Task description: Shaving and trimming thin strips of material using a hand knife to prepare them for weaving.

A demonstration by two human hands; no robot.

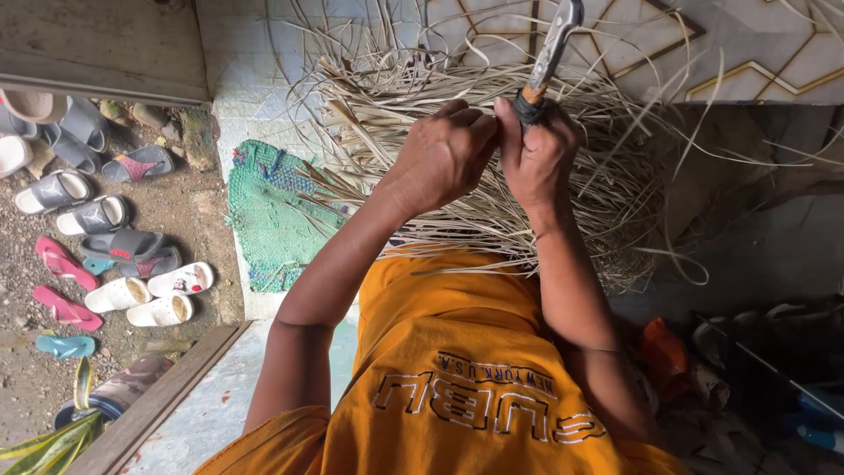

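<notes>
My right hand (538, 154) grips the handle of a knife (552, 48), whose blade points up and away from me. My left hand (444, 154) is closed right beside it, fingers pinched against the right hand's fingers; a thin pale strip seems to pass between them, but I cannot tell for sure. Both hands hover over a heap of dried pale leaf strips (457, 114) spread on the floor in front of me. My orange shirt (457, 369) fills the lower middle of the view.
A green woven mat (268, 215) lies left of the strips. Several sandals and slippers (114, 255) are scattered on the dirt at the left. A patterned tiled wall (756, 53) stands behind. Dark clutter (774, 352) sits at the lower right.
</notes>
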